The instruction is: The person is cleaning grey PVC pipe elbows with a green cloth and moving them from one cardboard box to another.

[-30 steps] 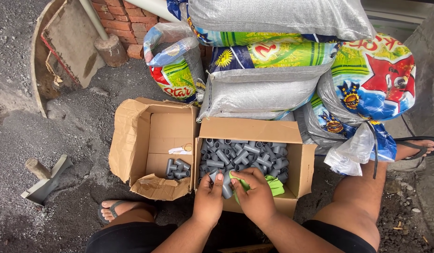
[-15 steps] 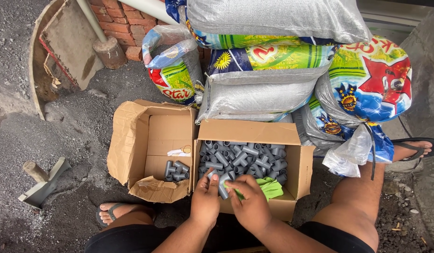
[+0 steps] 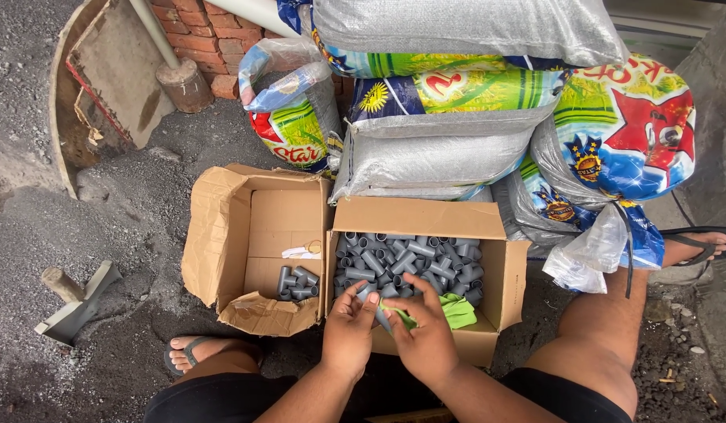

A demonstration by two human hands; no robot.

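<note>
A: What are the hands busy with?

B: The left hand (image 3: 349, 327) and the right hand (image 3: 427, 335) meet over the near edge of the right-hand box (image 3: 510, 270). Together they hold one grey pipe fitting (image 3: 381, 316) between them, with the left fingers curled around its end.

A: And the right fingers?

B: They are bent closed, pinching a green cloth (image 3: 455, 310) against the fitting; the rest of the cloth lies inside the box.

A: What else is in that box?

B: A heap of grey fittings (image 3: 410, 261), filling most of it. The left-hand box (image 3: 214, 235) sits touching it and holds only a small cluster of fittings (image 3: 298, 283) in its near corner.

A: Behind them?

B: Stacked sacks (image 3: 449, 117) against a brick wall (image 3: 222, 39).
</note>
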